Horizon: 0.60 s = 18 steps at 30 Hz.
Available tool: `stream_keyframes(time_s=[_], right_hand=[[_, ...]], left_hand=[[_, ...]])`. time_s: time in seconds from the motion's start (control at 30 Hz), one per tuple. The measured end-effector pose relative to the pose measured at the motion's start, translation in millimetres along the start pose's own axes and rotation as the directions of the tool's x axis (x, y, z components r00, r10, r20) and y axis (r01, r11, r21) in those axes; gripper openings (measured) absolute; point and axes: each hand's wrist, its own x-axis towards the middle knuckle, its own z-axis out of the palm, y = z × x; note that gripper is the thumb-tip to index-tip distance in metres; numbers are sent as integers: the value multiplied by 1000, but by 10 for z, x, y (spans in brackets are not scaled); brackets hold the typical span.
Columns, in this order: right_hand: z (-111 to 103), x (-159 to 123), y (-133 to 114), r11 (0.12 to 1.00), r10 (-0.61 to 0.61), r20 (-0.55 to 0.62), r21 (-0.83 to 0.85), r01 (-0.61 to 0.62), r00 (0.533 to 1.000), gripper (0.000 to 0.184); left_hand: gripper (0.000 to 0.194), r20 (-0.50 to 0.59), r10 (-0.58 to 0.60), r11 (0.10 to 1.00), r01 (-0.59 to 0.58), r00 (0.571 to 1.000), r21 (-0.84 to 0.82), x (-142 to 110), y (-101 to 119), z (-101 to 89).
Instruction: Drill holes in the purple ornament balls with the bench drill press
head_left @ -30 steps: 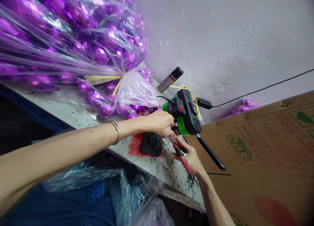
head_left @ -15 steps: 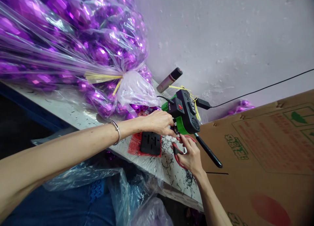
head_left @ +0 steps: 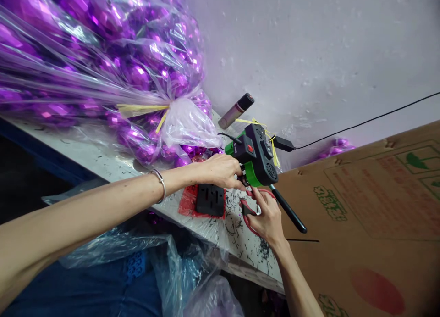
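My left hand (head_left: 222,171), with a silver bangle on its wrist, reaches across to the front of a black-and-green device (head_left: 258,158). Its fingers are bent together at a small part by the device's lower left; what they pinch is hidden. Close by on the right is my right hand (head_left: 268,216), index finger stretched toward that same spot, thumb apart. Red-handled scissors (head_left: 245,221) lie under and beside it, partly covered. A black slotted plate (head_left: 210,200) rests on a red plastic sheet (head_left: 186,208) below my left wrist.
Clear bags of shiny purple balls (head_left: 137,76) stand at left. A capped bottle (head_left: 235,113) is behind the device, near the wall. A cardboard box (head_left: 364,216) borders the right side. Small dark scraps litter the white table (head_left: 237,248); a black rod (head_left: 290,211) slants beside the box.
The whole view has shifted very slightly. Both hands stay by the device, with only slight finger movement.
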Motion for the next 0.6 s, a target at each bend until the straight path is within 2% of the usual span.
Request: stream_keyframes(time_s=[0.07, 0.1, 0.17, 0.23, 0.3, 0.4, 0.43, 0.47, 0.5, 0.53, 0.6], right_hand=[[33, -46, 12, 985, -101, -92, -148, 87, 991, 63], [45, -57, 7, 982, -114, -107, -166, 95, 988, 63], [52, -53, -27, 996, -51, -72, -80, 45, 996, 61], [35, -19, -78, 989, 91, 69, 109, -98, 993, 62], [-4, 39, -120, 913, 209, 264, 292, -285, 941, 68], [-74, 135, -135, 752, 249, 512, 432, -498, 822, 76], [-95, 158, -130, 726, 244, 551, 441, -527, 798, 77], [-111, 170, -123, 728, 242, 560, 436, -530, 793, 78], [-122, 170, -117, 756, 243, 535, 419, -504, 809, 77], [-127, 157, -112, 804, 244, 475, 389, -450, 846, 76], [-121, 96, -111, 911, 216, 284, 285, -297, 934, 69]], left_hand=[[35, -1, -2, 1000, 2, 1000, 1, -4, 3, -3], [35, 0, -3, 1000, 3, 1000, 0, -4, 3, -4], [36, 4, -2, 1000, 2, 1000, -7, -1, 0, -2], [36, 9, -6, 1000, 6, 1000, -12, 5, -6, 1], [35, 13, -12, 1000, 13, 1000, -17, 13, -12, 5], [35, 11, -16, 999, 16, 1000, -31, 19, -17, 8], [35, 8, -16, 999, 16, 1000, -37, 19, -17, 9], [34, 6, -17, 999, 18, 1000, -41, 17, -16, 8], [34, 5, -20, 999, 20, 1000, -44, 15, -13, 8], [33, 4, -20, 999, 20, 1000, -45, 11, -10, 6], [32, -3, -16, 999, 16, 1000, -44, 2, -4, 4]])
